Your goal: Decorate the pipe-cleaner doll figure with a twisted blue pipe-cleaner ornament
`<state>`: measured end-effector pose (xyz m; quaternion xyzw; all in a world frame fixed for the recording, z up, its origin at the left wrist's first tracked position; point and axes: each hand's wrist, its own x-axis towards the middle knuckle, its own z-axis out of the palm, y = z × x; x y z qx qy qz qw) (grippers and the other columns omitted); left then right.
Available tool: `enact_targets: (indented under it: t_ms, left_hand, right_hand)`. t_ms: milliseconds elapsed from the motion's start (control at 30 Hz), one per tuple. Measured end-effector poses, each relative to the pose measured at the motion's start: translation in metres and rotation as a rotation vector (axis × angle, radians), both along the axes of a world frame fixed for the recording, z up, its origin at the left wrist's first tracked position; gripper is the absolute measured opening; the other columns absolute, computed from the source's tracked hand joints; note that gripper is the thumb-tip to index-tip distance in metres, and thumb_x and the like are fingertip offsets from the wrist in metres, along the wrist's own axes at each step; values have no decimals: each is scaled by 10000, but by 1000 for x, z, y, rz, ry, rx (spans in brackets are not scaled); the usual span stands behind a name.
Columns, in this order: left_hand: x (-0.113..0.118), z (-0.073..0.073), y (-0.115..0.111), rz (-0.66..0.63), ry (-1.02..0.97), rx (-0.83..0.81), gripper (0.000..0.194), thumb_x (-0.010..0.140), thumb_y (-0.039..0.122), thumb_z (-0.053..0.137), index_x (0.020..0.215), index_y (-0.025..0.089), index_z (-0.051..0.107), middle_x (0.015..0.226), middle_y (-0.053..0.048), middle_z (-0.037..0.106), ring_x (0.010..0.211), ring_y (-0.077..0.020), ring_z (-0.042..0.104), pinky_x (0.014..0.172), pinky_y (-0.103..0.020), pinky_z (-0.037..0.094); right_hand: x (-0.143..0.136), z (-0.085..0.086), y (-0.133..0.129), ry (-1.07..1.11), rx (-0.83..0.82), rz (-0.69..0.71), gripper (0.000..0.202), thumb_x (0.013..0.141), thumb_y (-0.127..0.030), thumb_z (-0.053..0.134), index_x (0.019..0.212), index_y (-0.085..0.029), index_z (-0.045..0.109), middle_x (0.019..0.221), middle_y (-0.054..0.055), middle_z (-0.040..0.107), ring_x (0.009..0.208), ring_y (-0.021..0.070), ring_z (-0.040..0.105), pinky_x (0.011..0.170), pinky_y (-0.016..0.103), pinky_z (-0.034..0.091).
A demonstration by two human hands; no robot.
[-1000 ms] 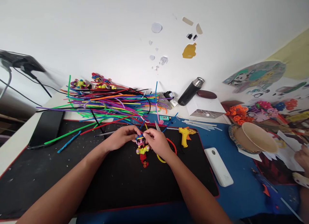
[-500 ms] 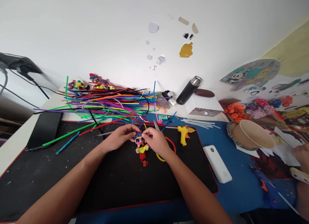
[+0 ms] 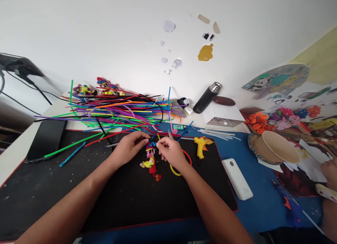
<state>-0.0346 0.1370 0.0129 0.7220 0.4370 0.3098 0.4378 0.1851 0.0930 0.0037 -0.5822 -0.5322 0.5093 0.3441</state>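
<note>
A small doll (image 3: 152, 168) made of pipe cleaners lies on the black mat (image 3: 131, 198), with a pink face, yellow upper body and red legs. At its head, a short wavy blue pipe cleaner (image 3: 152, 144) spans the space between my hands. The thumb and forefinger of my right hand (image 3: 171, 152) pinch the right end of this blue piece. On the other side, my left hand (image 3: 131, 146) is closed, its fingertips beside the doll's head. What those fingertips grip is too small to make out.
Loose pipe cleaners (image 3: 123, 109) are heaped along the wall. Scissors (image 3: 180, 170) lie by my right wrist, near a yellow glue gun (image 3: 201, 146) and a white power bank (image 3: 237, 179). A phone (image 3: 47, 140) is at left. Another person's hand (image 3: 330, 170) shows at far right.
The doll has tilted, its upper body swinging left and lower on the mat. My fingertips have come slightly apart, and the wavy blue piece shows between them.
</note>
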Motion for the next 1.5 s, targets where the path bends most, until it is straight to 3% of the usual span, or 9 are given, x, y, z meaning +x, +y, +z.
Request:
enact_targets:
  t_ms: [167, 333, 600, 800, 933, 1033, 1133, 1267, 1500]
  left_hand:
    - [1, 5, -2, -39, 85, 292, 238, 991, 452, 655, 1042, 244, 758, 1073, -90, 786, 1016, -273, 712, 947, -392, 543]
    - [3, 1, -5, -144, 145, 436, 218, 1024, 365, 619, 1120, 242, 770, 1135, -110, 787, 1081, -291, 686, 979, -428, 525]
    - [2, 11, -8, -223, 221, 501, 252, 1064, 319, 527, 1082, 228, 761, 1049, -98, 784, 979, -277, 667, 925, -412, 520]
    - [3, 7, -8, -195, 189, 444, 246, 1045, 350, 537, 1028, 238, 754, 1022, -93, 779, 968, -268, 691, 916, -389, 541]
    - [-1, 3, -5, -72, 92, 327, 225, 991, 439, 630, 964, 247, 744, 976, -68, 788, 910, -255, 714, 859, -360, 551]
    - [-3, 3, -3, 93, -51, 128, 276, 908, 513, 735, 954, 242, 747, 877, -40, 777, 796, -231, 711, 773, -338, 563]
    - [-4, 5, 0, 185, -286, -127, 363, 786, 533, 869, 933, 224, 746, 753, -6, 729, 663, -190, 676, 656, -301, 564]
    - [-3, 6, 3, 226, -628, -354, 405, 642, 421, 1004, 881, 191, 771, 806, -5, 739, 646, -142, 678, 651, -263, 588]
    - [-1, 4, 7, 251, -880, -586, 438, 557, 290, 1060, 899, 154, 822, 782, -42, 794, 630, -127, 715, 627, -209, 621]
  right_hand:
    - [0, -1, -3, -8, 38, -5, 139, 957, -360, 614, 934, -227, 649, 665, -54, 629, 463, 116, 589, 426, 213, 430]
    - [-5, 6, -5, -96, 99, 6, 122, 966, -341, 606, 912, -240, 650, 654, -52, 635, 481, 128, 600, 473, 243, 453]
    - [-10, 16, -7, -217, 162, 0, 131, 966, -344, 601, 906, -250, 671, 670, -36, 671, 536, 158, 626, 540, 281, 489]
    - [-12, 16, -11, -225, 156, 5, 127, 963, -342, 609, 931, -252, 691, 689, -34, 684, 552, 155, 634, 560, 274, 499]
    - [-6, 18, -13, -149, 167, -51, 162, 977, -378, 596, 943, -246, 684, 670, -41, 666, 541, 145, 618, 559, 261, 485]
    - [9, 19, -15, -169, 198, -129, 199, 973, -407, 595, 932, -234, 687, 657, -33, 660, 577, 158, 632, 601, 268, 488]
    - [38, 23, -19, -322, 246, -214, 233, 974, -432, 595, 930, -232, 705, 689, -13, 683, 653, 185, 656, 670, 289, 495]
    - [87, 33, -30, -607, 243, -315, 307, 987, -502, 587, 976, -234, 735, 820, 37, 757, 761, 226, 701, 712, 313, 485]
    - [136, 39, -43, -985, 3, -365, 429, 993, -572, 561, 1190, -225, 719, 937, 66, 782, 851, 270, 724, 692, 326, 445]
